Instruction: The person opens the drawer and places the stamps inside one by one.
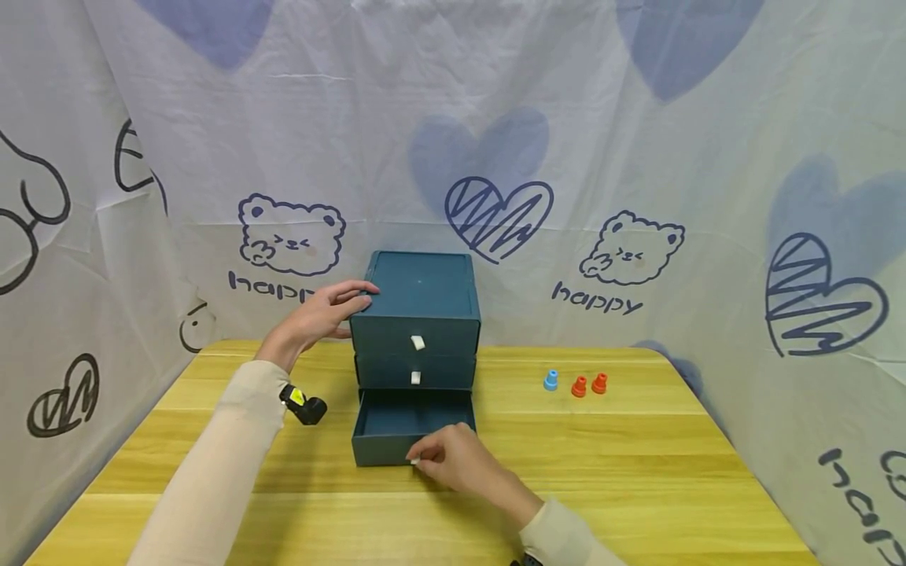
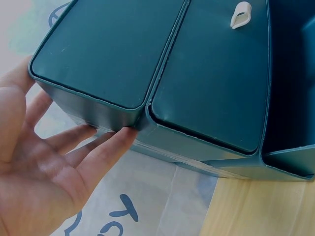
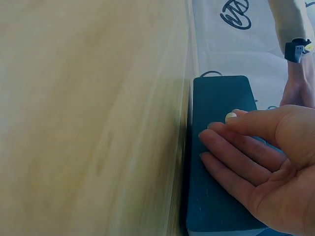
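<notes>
A dark teal cabinet [image 1: 418, 283] with three stacked drawers stands on the table. Its bottom drawer [image 1: 385, 450] is pulled out, with a bare floor showing inside. My right hand [image 1: 460, 460] pinches that drawer's small white pull tab [image 1: 414, 461] between thumb and index finger; in the right wrist view the other fingers lie along the drawer front [image 3: 221, 196]. At the cabinet's upper left corner, my left hand [image 1: 322, 314] rests with extended fingers [image 2: 106, 155] against the side wall. The upper two drawers are closed, each with a white tab [image 1: 418, 343].
To the right of the cabinet, one blue cone-shaped piece [image 1: 550, 380] and two red ones [image 1: 579, 386] stand on the wooden table [image 1: 602, 472]. A white printed cloth [image 1: 396, 157] hangs behind and at both sides, close to the cabinet's back.
</notes>
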A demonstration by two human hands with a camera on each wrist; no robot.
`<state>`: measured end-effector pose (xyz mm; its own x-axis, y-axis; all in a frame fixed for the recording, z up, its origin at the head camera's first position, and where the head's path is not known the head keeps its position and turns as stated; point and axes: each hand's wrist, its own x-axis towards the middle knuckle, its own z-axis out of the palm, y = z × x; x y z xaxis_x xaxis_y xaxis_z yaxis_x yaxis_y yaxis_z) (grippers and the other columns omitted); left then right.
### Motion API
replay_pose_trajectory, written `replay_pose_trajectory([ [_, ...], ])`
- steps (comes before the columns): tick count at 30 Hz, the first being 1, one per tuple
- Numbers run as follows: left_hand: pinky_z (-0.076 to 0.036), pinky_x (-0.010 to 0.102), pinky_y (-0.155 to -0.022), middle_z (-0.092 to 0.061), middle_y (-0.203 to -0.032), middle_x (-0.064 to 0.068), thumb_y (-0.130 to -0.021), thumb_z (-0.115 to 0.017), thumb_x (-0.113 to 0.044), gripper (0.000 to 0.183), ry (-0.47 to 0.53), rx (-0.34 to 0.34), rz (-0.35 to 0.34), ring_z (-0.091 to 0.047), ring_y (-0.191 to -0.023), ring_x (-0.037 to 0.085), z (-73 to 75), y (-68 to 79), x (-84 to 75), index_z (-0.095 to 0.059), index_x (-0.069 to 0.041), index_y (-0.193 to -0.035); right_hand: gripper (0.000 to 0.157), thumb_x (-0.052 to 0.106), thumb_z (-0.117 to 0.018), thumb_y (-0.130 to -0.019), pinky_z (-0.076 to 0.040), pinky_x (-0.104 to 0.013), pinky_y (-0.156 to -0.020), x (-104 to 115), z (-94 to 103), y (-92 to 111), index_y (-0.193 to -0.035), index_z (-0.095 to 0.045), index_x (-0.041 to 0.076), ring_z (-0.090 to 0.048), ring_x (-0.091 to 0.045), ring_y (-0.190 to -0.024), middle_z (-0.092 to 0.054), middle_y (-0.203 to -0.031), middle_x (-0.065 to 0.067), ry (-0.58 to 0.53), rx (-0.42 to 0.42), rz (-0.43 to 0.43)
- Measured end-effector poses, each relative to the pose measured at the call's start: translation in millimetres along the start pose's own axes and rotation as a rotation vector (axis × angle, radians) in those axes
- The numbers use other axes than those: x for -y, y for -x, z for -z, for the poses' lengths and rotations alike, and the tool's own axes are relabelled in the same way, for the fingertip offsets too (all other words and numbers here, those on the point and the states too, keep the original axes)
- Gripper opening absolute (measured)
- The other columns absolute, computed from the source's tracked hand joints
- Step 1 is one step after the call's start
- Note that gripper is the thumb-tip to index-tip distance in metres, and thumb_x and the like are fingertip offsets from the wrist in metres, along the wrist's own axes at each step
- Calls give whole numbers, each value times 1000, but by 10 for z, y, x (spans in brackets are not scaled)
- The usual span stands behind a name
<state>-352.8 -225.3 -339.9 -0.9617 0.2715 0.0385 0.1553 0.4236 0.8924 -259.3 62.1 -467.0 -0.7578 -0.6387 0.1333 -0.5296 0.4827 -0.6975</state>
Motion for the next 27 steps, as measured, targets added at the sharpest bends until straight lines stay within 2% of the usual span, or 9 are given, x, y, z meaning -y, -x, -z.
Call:
replay_pose_trajectory([
  [9,-39,66,-116,-28,-170,13,-109,-52,-38,46,7,8,-3,-30,-155,41,1,13,-4,-49,-19,-150,14,4,-75,-93,-54,-11,-66,51,-47,95,-103,-83,11,-66,7,-72,-82,-98,-1,13,17,46],
  [16,-39,67,-116,-28,-170,12,-109,-52,-39,45,8,-2,-3,-30,-155,41,6,9,4,-50,-20,-149,14,4,-75,-93,-53,-10,-65,123,-75,161,-101,-83,12,-61,9,-69,-82,-97,3,36,23,52],
  [24,-39,67,-116,-30,-169,13,-109,-52,-38,45,8,2,-6,-31,-155,41,5,7,12,-50,-20,-149,14,3,-74,-93,-49,-8,-61,180,-114,220,-100,-83,11,-56,11,-65,-82,-94,0,55,13,85],
  [27,-39,67,-116,-30,-169,13,-109,-52,-39,45,9,1,-6,-31,-155,41,5,7,13,-50,-19,-150,13,4,-74,-93,-50,-7,-62,203,-120,232,-100,-83,11,-59,12,-67,-82,-94,-1,61,19,90],
])
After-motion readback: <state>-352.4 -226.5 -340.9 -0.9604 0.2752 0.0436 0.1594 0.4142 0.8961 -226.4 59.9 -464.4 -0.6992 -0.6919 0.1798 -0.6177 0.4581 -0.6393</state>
